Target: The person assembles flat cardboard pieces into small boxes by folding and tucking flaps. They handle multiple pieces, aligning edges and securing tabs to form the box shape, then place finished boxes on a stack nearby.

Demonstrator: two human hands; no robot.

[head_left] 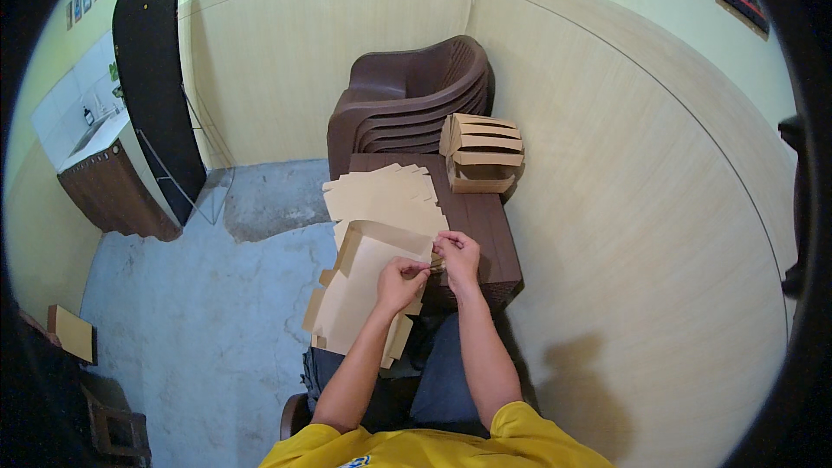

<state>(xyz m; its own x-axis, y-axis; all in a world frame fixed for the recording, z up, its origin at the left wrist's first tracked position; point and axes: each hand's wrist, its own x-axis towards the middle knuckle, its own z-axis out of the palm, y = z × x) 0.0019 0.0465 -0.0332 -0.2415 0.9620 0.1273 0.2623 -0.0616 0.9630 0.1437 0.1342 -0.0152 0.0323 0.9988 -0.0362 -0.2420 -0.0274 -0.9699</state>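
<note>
A partly folded brown cardboard box (360, 286) lies across my lap and the table's near end, its far wall standing up and several flaps sticking out at the left and near sides. My left hand (401, 282) pinches the cardboard at the box's right edge. Just beyond it, my right hand (457, 253) is closed on the same edge near the far right corner. Small flaps show between the two hands, partly covered by the fingers. Under and beyond the box lies a stack of flat cardboard blanks (386, 195).
The dark brown table (477, 234) carries a pile of folded cardboard boxes (487, 152) at its far right. Stacked brown plastic chairs (416, 95) stand behind it. A wall rises close on the right. Far left are a sink counter (121, 178) and a tall black board (152, 78).
</note>
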